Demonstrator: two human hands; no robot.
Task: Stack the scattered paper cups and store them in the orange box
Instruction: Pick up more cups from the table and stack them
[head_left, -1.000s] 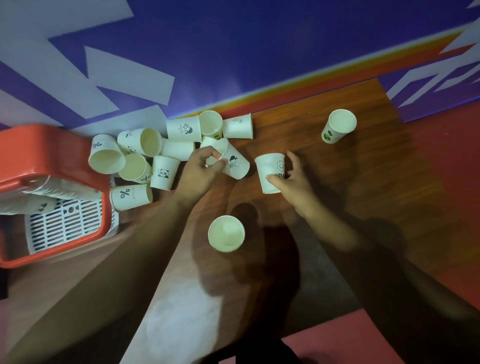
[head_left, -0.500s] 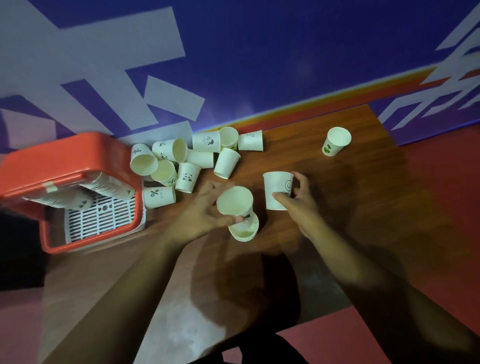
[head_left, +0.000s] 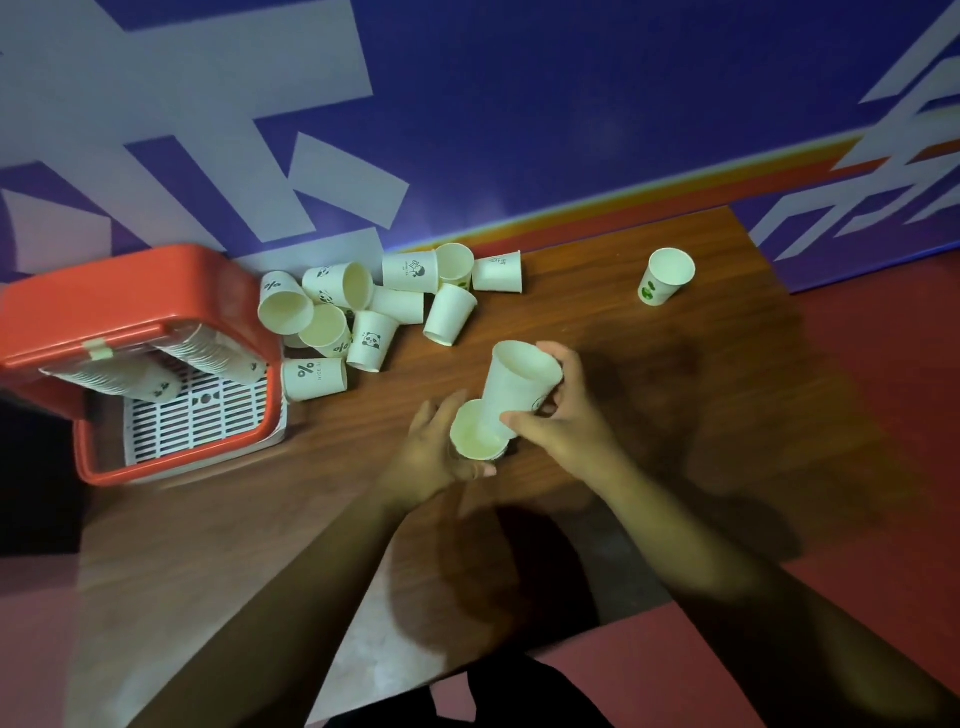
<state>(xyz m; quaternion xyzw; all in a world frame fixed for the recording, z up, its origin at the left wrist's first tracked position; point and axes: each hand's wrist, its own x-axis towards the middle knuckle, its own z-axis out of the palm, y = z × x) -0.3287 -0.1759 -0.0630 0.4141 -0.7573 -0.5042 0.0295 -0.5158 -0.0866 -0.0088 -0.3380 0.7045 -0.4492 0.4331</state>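
Between both hands' fingers (head_left: 524, 422), two cups (head_left: 511, 395)

Dim, bluish light from above and behind the person — a broad dark shadow falls on the table (head_left: 675, 322) beneath both arms. The white cups (head_left: 332, 312) look pale but not blown out. Forearms near the camera smear with blur, and straight lines bow at the edges.
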